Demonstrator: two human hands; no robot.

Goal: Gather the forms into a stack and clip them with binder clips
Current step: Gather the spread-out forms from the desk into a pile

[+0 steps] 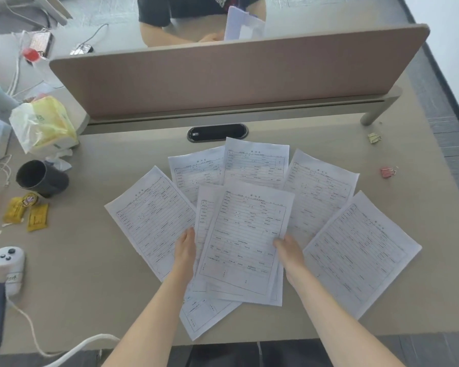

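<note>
Several printed forms lie fanned out on the beige desk point(90, 287). A small stack of forms point(245, 242) sits in the middle, held from both sides. My left hand point(184, 250) grips its left edge and my right hand point(289, 250) grips its right edge. Loose forms lie around it: one at the left point(149, 215), two behind point(196, 168) point(256, 160), one at the right point(321, 186), one at the far right point(361, 250) and one sticking out below point(204, 316). A yellow binder clip point(374, 137) and a red binder clip point(388, 172) lie at the right.
A desk divider panel point(223, 75) stands behind the forms, with another person seated beyond it. At the left are a dark cup point(41, 178), a yellow tissue pack in a bag point(43, 123), yellow sachets point(27, 213), a white controller point(8, 263) and cables.
</note>
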